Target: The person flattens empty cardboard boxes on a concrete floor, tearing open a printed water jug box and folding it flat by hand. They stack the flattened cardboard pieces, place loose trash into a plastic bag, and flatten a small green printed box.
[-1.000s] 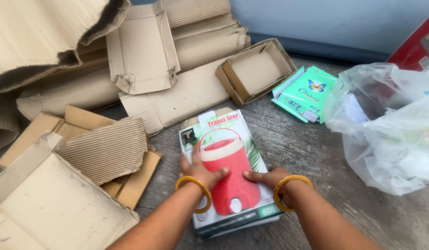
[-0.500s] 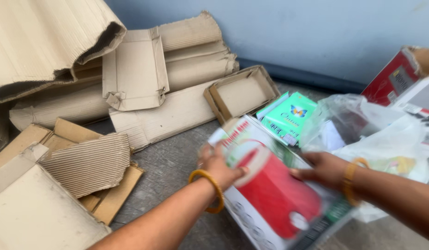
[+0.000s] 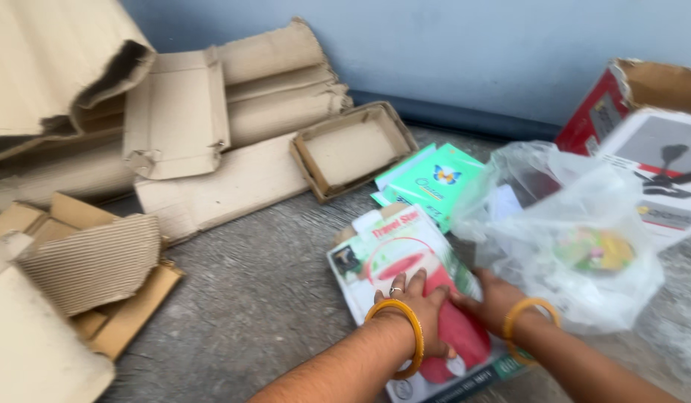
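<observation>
Your left hand and right hand press flat, fingers spread, on the printed box. It lies on the floor, touching the plastic bag.

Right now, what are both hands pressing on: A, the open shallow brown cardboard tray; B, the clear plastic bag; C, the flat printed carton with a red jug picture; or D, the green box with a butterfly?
C: the left hand and right hand lie side by side on the flat printed carton with a red jug picture, on the grey floor.

Printed box between cardboard pile leftward and plastic bag rightward.
</observation>
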`<state>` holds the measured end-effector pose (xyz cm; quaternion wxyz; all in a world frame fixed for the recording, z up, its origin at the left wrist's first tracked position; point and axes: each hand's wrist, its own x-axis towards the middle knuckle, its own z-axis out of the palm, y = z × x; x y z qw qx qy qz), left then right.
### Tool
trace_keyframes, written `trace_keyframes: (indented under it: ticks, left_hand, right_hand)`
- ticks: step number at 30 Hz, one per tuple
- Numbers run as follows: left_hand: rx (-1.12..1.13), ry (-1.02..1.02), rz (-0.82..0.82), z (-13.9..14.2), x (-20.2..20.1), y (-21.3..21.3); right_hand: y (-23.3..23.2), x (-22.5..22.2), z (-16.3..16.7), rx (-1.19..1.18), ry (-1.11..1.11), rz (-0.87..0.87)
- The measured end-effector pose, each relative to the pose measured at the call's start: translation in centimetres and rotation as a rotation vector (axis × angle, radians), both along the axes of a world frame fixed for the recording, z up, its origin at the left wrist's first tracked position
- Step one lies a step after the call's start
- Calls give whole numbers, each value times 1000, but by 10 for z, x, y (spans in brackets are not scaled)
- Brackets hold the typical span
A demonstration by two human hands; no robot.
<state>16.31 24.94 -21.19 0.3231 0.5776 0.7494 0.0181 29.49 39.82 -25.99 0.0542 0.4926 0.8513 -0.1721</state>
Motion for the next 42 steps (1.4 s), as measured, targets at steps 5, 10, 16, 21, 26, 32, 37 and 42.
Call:
trace_keyframes:
  ticks: [5, 10, 16, 21, 26, 32, 37, 42]
  left_hand:
    - [143, -59, 116, 7, 18, 14]
    - [356, -102, 230, 17, 15, 32]
    - [570, -168, 356, 27, 12, 63]
    - [546, -361, 507, 46, 12, 89]
    - [345, -331, 574, 62, 15, 104]
    - [241, -457, 765, 93, 22, 136]
    - [425, -1028, 1174, 124, 8, 160]
    - [460, -855, 1038, 120, -1, 163]
  right_hand:
    - [-16, 5, 34, 318, 75, 165]
    - [-19, 33, 86, 776, 134, 259]
    - [42, 51, 134, 1195, 127, 194]
    - [96, 52, 134, 443, -158, -93]
    - [114, 71, 124, 355, -128, -114]
    - [138, 84, 143, 128, 791, -357]
    - [140, 76, 142, -263, 1065, -136]
    - [143, 79, 134, -317, 931, -279]
